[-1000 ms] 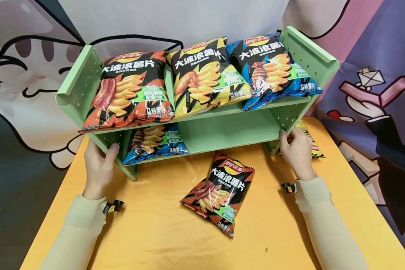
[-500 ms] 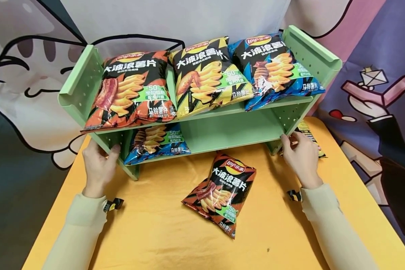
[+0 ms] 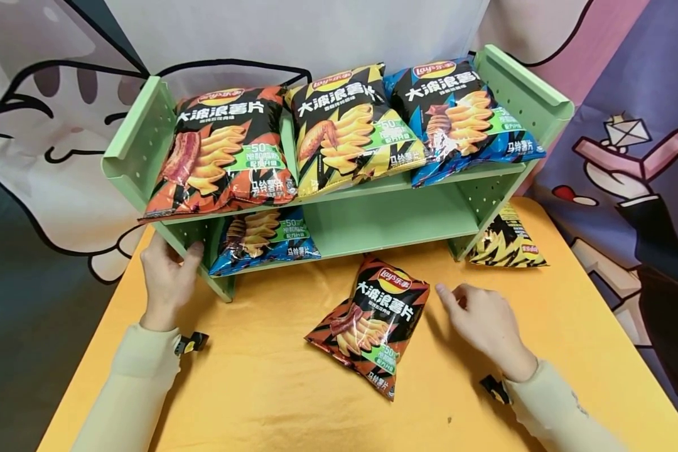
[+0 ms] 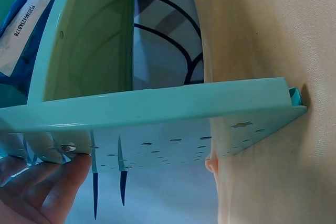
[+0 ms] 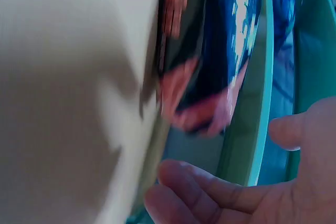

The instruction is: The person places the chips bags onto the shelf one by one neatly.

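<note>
My left hand (image 3: pixel 169 276) holds the left side panel of the green shelf (image 3: pixel 390 220), thumb by its front edge. In the left wrist view, the fingers (image 4: pixel 58 182) touch the panel's outer face; the thumb is hidden. My right hand (image 3: pixel 486 320) is in the air over the table, fingers loosely bent and holding nothing. Just left of it, a red-and-black chip bag (image 3: pixel 375 326) lies face up. In the right wrist view, that bag (image 5: pixel 205 77) is blurred, beyond the spread thumb and fingers of my right hand (image 5: pixel 262 182).
On the upper tier rest a red chip bag (image 3: pixel 220 150), a yellow one (image 3: pixel 350 132) and a blue one (image 3: pixel 463 119). Another blue bag (image 3: pixel 262 238) sits at the lower tier's left. A yellow bag (image 3: pixel 511 242) lies right of the shelf on the yellow table (image 3: pixel 260 389).
My right hand has let go of the shelf's right side and moved down and left toward the red-and-black chip bag, uncovering the yellow bag. My left hand stays at the left panel.
</note>
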The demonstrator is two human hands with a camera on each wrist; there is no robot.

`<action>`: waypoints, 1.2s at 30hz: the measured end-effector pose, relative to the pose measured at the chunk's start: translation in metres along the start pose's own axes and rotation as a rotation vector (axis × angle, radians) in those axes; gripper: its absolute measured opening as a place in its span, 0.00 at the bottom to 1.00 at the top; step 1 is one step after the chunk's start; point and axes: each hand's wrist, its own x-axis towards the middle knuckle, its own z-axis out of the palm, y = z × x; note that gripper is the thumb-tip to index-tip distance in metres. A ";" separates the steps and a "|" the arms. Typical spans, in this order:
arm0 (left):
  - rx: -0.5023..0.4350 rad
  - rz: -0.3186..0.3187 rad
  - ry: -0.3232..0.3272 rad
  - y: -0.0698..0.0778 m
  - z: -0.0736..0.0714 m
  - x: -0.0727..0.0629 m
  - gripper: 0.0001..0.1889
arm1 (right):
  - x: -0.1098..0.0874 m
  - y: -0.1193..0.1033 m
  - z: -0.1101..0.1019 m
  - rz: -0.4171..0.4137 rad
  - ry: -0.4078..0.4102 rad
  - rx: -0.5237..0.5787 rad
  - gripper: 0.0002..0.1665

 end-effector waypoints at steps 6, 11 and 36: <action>0.001 -0.005 -0.001 0.000 -0.001 -0.001 0.23 | -0.011 -0.025 0.012 -0.024 -0.106 0.007 0.36; -0.022 -0.001 -0.013 -0.001 -0.002 0.000 0.24 | -0.011 -0.041 0.025 -0.033 -0.121 0.009 0.39; -0.026 -0.023 -0.015 -0.003 0.000 -0.002 0.25 | 0.003 -0.077 0.059 0.009 -0.229 -0.062 0.62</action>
